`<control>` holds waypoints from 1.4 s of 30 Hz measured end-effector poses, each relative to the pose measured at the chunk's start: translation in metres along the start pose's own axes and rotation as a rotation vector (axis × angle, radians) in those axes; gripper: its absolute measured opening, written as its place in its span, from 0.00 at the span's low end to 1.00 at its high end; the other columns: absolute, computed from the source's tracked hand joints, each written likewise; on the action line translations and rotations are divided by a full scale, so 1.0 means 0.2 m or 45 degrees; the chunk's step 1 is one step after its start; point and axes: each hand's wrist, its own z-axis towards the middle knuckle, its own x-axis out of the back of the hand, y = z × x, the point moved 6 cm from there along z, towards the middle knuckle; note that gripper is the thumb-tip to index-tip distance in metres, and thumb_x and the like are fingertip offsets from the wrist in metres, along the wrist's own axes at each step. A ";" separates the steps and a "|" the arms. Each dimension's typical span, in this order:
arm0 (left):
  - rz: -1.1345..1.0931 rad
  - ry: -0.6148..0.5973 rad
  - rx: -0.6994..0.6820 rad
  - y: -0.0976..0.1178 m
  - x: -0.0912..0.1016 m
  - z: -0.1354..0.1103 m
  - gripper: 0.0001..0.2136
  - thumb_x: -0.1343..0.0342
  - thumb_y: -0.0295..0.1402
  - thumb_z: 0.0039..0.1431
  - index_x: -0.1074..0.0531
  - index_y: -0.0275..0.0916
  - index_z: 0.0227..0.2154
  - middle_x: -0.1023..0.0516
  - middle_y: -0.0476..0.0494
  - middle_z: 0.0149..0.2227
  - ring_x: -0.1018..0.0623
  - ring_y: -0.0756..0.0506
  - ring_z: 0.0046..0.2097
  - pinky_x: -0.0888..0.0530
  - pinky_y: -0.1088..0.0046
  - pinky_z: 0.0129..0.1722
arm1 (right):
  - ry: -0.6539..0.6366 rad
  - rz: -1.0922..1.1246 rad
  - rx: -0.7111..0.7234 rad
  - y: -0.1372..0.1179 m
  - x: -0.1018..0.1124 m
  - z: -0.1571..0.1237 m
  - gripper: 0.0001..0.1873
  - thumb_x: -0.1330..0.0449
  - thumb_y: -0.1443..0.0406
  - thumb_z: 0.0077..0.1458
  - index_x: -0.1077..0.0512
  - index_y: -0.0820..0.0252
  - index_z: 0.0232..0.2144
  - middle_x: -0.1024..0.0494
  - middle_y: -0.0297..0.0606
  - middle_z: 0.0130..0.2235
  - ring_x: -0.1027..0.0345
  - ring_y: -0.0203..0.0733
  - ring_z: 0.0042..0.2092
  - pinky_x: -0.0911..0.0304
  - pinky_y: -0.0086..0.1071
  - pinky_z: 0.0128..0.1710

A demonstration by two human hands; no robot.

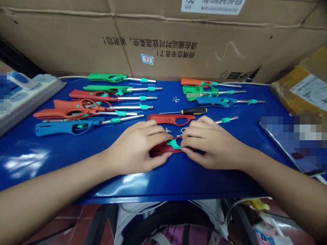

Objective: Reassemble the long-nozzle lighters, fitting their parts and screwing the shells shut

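Note:
A red lighter shell half lies open side up on the blue table. My left hand is closed on its handle end, thumb along the near edge. Inside the shell sits a teal trigger piece, with my right hand's fingertips at its right side, gripping the shell near the trigger opening. Just beyond is a second red shell half, and behind that a black-and-yellow screwdriver. A metal tube with a teal sleeve sticks out beyond my right hand, which hides its other end.
Several green, red and blue lighters lie at the left; more lighters lie at the right. A large cardboard box stands behind. A power strip is at far left; a dark flat device and taped parcel are right.

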 end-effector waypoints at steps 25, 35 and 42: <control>-0.010 -0.040 0.001 -0.01 -0.01 -0.01 0.14 0.40 0.35 0.64 0.23 0.37 0.50 0.18 0.40 0.46 0.21 0.40 0.46 0.24 0.61 0.49 | -0.022 -0.093 0.056 0.02 0.07 -0.05 0.11 0.44 0.65 0.67 0.22 0.57 0.36 0.20 0.39 0.36 0.30 0.43 0.39 0.45 0.41 0.40; -0.001 -0.032 -0.013 0.00 0.00 -0.01 0.13 0.41 0.35 0.65 0.23 0.38 0.51 0.18 0.42 0.46 0.22 0.42 0.45 0.24 0.64 0.46 | -0.045 -0.244 -0.415 0.27 0.06 -0.09 0.09 0.43 0.65 0.62 0.27 0.59 0.44 0.25 0.45 0.46 0.29 0.53 0.48 0.36 0.45 0.45; 0.010 -0.040 -0.009 0.00 0.00 -0.01 0.13 0.40 0.34 0.64 0.22 0.37 0.50 0.18 0.42 0.45 0.22 0.41 0.44 0.24 0.63 0.45 | -0.022 -0.083 -0.517 0.27 0.10 -0.12 0.03 0.43 0.67 0.63 0.29 0.56 0.39 0.22 0.39 0.42 0.28 0.46 0.41 0.36 0.38 0.39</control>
